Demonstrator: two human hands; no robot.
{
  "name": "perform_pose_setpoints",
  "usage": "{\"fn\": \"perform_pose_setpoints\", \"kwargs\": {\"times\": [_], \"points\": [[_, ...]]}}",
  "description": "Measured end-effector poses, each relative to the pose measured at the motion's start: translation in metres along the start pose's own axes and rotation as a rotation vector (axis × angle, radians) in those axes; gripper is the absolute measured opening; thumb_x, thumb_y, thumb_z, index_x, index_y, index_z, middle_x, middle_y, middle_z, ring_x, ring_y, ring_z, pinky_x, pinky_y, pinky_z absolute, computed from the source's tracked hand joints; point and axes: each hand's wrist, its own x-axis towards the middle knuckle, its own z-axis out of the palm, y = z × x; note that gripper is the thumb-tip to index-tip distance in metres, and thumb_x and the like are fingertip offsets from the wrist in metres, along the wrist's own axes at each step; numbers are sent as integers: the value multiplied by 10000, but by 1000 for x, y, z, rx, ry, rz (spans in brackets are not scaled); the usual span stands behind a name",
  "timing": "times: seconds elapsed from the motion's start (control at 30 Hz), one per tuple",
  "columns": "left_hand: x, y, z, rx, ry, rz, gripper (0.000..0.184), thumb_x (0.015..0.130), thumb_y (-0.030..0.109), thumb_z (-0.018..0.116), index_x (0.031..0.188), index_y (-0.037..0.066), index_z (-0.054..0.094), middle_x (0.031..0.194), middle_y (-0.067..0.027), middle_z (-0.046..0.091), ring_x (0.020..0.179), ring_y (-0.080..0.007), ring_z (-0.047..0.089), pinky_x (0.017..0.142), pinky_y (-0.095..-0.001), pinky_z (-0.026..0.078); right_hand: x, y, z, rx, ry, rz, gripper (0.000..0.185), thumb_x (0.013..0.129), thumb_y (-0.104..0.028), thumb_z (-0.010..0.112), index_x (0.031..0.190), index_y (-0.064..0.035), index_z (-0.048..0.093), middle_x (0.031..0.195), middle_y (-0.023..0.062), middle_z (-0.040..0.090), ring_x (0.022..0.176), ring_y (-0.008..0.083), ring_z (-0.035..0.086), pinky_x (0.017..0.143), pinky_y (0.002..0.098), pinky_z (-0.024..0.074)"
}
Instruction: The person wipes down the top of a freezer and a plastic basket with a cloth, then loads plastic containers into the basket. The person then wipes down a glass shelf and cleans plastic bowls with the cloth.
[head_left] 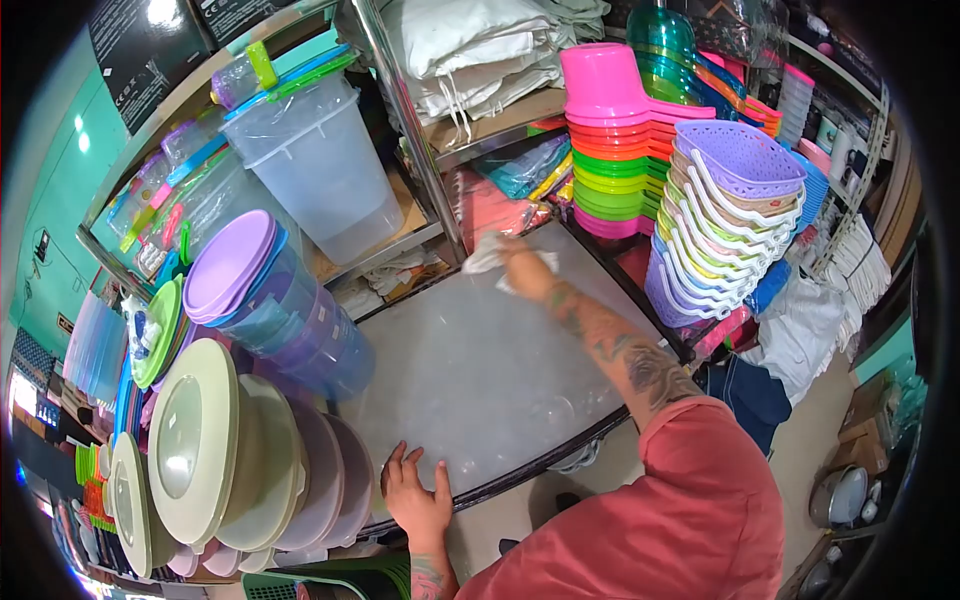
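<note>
A grey tabletop with a dark rim point(470, 345) lies in front of me. Near its far edge, my right hand point(524, 268) is closed on a white cloth point(484, 254) pressed against the surface. Part of the cloth sticks out on both sides of the hand, and the fingers are partly hidden. My left hand point(418, 496) rests on the near left edge of the tabletop with its fingers apart, holding nothing. Close beside it stand several round tubs with pale lids point(195, 440).
Stacked purple baskets point(740, 160) and pink and green dippers point(605, 85) stand at the right. On the left are tall blue-purple containers point(290, 310). A clear bin point(325, 170) sits on a metal shelf behind, near folded white fabric point(470, 50).
</note>
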Motion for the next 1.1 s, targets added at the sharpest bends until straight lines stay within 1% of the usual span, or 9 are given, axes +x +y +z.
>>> {"fn": "perform_pose_setpoints", "kwargs": {"times": [0.03,0.07,0.13,0.2,0.3,0.47,0.6,0.87,1.1], "points": [[-1,0,1,9,3,-3,375,867,284,727,1159,57,667,1337,-184,618,1198,-426,582,1032,-520,449,-5,20,-12,-106,44,82,445,820,-24,605,1255,48,667,1461,255,547,1439,379,432,1207,443,353],[-1,1,1,21,8,-5,371,865,280,731,1158,62,668,1336,-176,618,1199,-423,580,1026,-517,451,3,26,-36,253,198,408,426,853,-34,588,1264,48,662,1475,271,525,1439,400,425,1210,454,348],[1,5,1,44,22,-10,364,860,270,739,1157,73,669,1334,-161,617,1201,-418,575,1016,-512,456,4,43,-56,371,314,619,398,907,-53,552,1278,50,655,1500,291,489,1437,438,412,1210,474,344],[2,6,0,55,30,-15,364,860,269,738,1158,74,664,1326,-162,615,1199,-419,572,1017,-514,452,-7,66,-53,-126,245,391,385,948,-69,515,1286,54,652,1522,299,460,1431,475,401,1205,491,349],[2,9,3,38,7,-23,376,860,290,732,1152,63,660,1328,-186,604,1198,-430,567,1022,-525,446,3,67,-44,-203,55,450,396,933,-68,524,1282,64,654,1542,278,449,1424,511,391,1202,502,352],[3,8,2,54,17,-16,373,859,284,732,1152,61,663,1310,-184,611,1196,-428,568,1012,-522,451,-15,52,-45,-227,96,332,423,884,-76,570,1271,73,652,1557,225,456,1447,502,367,1177,501,391],[4,9,2,40,14,-36,366,856,277,737,1144,61,670,1319,-177,616,1183,-429,576,1012,-521,454,-25,37,-56,-124,64,320,363,892,-128,612,1220,21,658,1328,194,586,1302,435,485,1077,525,456],[6,8,1,14,55,-55,323,853,249,739,1123,83,674,1298,-153,638,1163,-406,596,986,-502,475,20,27,-43,-297,253,588,390,898,-311,654,1161,-26,688,1166,162,609,1150,372,546,976,534,437],[6,6,-2,-7,31,-51,320,849,236,741,1116,71,678,1293,-156,650,1151,-402,609,977,-496,483,10,-22,-27,-53,161,205,320,910,-276,638,1133,-74,746,1130,155,614,1088,376,562,932,543,451]]}}
